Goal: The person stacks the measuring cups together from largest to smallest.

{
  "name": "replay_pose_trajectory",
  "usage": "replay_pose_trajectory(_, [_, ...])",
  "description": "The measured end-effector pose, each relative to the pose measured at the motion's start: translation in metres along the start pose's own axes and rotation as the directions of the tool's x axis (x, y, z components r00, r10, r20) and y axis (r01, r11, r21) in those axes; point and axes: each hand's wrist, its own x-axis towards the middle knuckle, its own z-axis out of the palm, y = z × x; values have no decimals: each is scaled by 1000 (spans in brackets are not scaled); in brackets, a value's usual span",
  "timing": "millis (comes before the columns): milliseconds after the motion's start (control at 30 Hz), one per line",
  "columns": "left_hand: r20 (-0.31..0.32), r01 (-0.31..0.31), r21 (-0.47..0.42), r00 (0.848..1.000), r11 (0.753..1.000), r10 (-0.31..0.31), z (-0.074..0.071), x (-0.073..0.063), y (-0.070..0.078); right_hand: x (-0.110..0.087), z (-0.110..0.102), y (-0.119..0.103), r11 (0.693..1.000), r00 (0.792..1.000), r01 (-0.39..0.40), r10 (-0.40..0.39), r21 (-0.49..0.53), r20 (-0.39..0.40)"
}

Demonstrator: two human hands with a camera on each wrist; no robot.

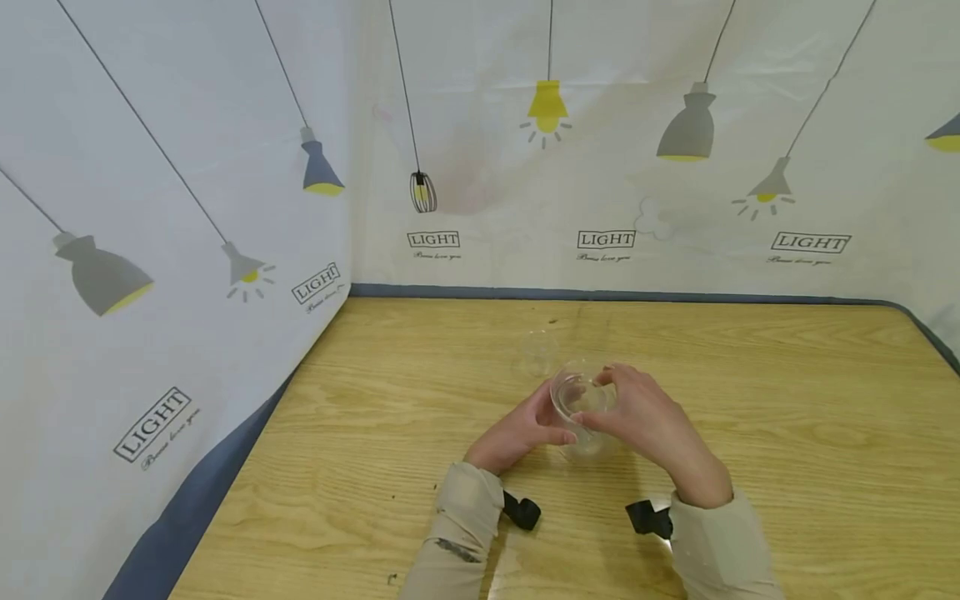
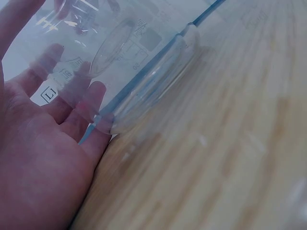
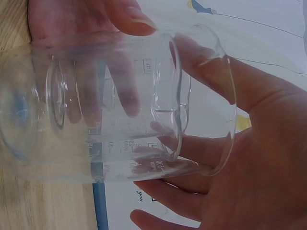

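A large clear glass beaker with printed graduations stands close over the wooden tabletop, its rounded base low in the left wrist view. My left hand holds it from the left, thumb in front and fingers behind its wall. Inside it sits a smaller clear beaker, whose bottom hangs well above the large one's base. My right hand is over the mouth, thumb and forefinger reaching inside the large rim and pinching the smaller beaker's rim. The right hand's other fingers lie outside the glass.
Another clear glass vessel stands on the wooden table just behind the hands. White sheets printed with lamps form walls at the back and left. Black straps show at both wrists.
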Motion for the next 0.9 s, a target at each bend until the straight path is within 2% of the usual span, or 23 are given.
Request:
replay_pose_trajectory(167, [0, -9, 10, 1000, 1000, 9, 0, -1, 1, -1, 0, 0, 1000, 1000, -15, 15, -1, 12])
replay_pose_trajectory(500, [-2, -13, -5, 1000, 1000, 13, -4, 3, -13, -2, -1, -2, 1000, 1000, -19, 19, -9, 19])
replay_pose_trajectory(733, [49, -23, -10, 998, 1000, 24, 1, -1, 5, -2, -2, -2, 1000, 999, -27, 27, -9, 38])
replay_pose_trajectory(900, [51, -24, -1, 998, 1000, 24, 1, -1, 6, -2, -2, -1, 1000, 999, -16, 17, -26, 36])
